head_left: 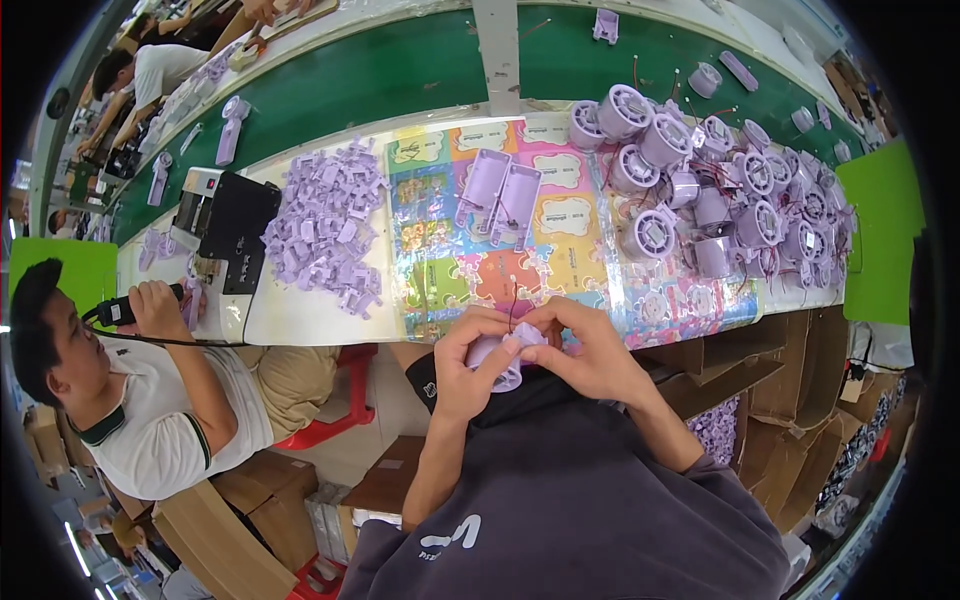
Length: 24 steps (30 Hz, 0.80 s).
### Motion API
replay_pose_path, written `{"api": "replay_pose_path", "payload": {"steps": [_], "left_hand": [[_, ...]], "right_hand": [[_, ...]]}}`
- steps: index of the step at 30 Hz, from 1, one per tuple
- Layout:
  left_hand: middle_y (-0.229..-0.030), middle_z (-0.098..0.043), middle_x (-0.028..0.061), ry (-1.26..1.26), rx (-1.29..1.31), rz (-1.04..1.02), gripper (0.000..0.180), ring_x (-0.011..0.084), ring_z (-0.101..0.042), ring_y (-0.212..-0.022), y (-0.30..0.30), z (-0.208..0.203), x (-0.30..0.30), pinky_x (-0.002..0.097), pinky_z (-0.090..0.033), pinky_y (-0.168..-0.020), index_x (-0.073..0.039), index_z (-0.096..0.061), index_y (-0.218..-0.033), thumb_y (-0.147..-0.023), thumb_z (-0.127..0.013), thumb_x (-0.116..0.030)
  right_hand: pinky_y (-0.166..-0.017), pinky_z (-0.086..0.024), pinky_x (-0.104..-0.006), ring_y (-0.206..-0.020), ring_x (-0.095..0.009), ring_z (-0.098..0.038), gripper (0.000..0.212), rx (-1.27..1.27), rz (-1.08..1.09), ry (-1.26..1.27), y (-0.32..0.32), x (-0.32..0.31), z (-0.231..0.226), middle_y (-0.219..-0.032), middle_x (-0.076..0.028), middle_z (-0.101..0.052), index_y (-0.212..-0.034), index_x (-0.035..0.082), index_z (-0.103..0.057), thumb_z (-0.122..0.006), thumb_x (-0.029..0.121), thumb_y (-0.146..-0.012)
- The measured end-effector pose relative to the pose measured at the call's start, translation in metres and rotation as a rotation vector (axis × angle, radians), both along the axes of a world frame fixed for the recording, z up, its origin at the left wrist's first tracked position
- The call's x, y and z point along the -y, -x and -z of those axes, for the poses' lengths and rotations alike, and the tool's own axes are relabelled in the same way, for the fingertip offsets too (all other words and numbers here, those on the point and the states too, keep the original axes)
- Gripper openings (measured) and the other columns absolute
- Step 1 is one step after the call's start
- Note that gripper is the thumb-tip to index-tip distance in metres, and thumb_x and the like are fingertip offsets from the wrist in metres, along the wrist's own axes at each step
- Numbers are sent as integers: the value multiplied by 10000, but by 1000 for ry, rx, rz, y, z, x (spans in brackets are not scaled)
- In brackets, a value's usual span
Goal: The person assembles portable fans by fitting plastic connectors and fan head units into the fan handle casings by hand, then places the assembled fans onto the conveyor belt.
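Close to my body, at the table's front edge, my left hand (468, 362) is closed around a lilac round fan housing (508, 379). A thin wire stands up from the work between my hands. My right hand (592, 352) pinches a small lilac plastic piece (529, 334) against the top of that housing. My fingers partly cover where the two parts meet. Beyond my hands, two lilac half shells (517, 204) lie side by side on the colourful printed sheet (565, 260). To their left spreads a heap of small lilac plastic pieces (325, 225).
Many lilac round housings with wires (712, 205) crowd the right side. A black-topped device (238, 225) stands left of the heap. Behind runs a green conveyor belt (400, 95). At my left sits a co-worker (165, 420) holding a black tool. Cardboard boxes (790, 375) stand at lower right.
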<state>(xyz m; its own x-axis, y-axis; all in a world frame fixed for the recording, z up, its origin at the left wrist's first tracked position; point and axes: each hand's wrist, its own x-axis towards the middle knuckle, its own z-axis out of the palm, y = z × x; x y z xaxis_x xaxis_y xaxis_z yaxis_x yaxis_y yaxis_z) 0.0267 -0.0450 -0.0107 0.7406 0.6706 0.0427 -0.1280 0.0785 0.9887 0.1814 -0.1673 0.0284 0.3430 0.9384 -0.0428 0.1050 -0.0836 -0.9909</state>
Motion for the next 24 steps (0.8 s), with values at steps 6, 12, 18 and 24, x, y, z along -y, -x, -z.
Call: {"api": "replay_pose_path", "payload": {"steps": [6, 12, 18, 24], "left_hand": [[-1006, -670, 116, 18, 48, 102, 114, 164, -620, -910, -1, -13, 0, 285, -480, -818, 43, -686, -952, -849, -731, 22], [-1021, -639, 73, 58, 46, -72, 112, 141, -597, -948, -11, -7, -3, 274, -467, -868, 45, -639, -971, -881, -702, 20], [-1306, -585, 130, -72, 117, 35, 302, 218, -541, -1258, -32, -31, -4, 348, -404, -1088, 30, -600, -1314, -1042, -543, -89], [-1446, -495, 193, -1024, -304, 148, 547, 398, -471, -1357, -73, -42, -108, 468, -384, -1140, -156, -623, -1364, -871, -541, 68]], "right_hand": [[-637, -470, -277, -734, -117, -582, 250, -32, -14, -33, -3, 10, -5, -877, -58, -656, -1064, -4, -681, -807, 99, -874], [-667, -523, -319, -764, -183, -632, 345, 333, 239, -183, 11, -3, -1, -991, -100, -657, -1154, 1, -678, -815, 83, -849], [-930, -533, -362, -1106, -223, -629, 747, 54, 368, -187, 42, 5, 21, -1256, -140, -565, -1455, -15, -400, -827, 103, -854], [-853, -538, -267, -995, -127, -644, 589, -443, 555, -204, 23, 16, 26, -1109, -55, -621, -1318, 58, -424, -808, 80, -873]]}}
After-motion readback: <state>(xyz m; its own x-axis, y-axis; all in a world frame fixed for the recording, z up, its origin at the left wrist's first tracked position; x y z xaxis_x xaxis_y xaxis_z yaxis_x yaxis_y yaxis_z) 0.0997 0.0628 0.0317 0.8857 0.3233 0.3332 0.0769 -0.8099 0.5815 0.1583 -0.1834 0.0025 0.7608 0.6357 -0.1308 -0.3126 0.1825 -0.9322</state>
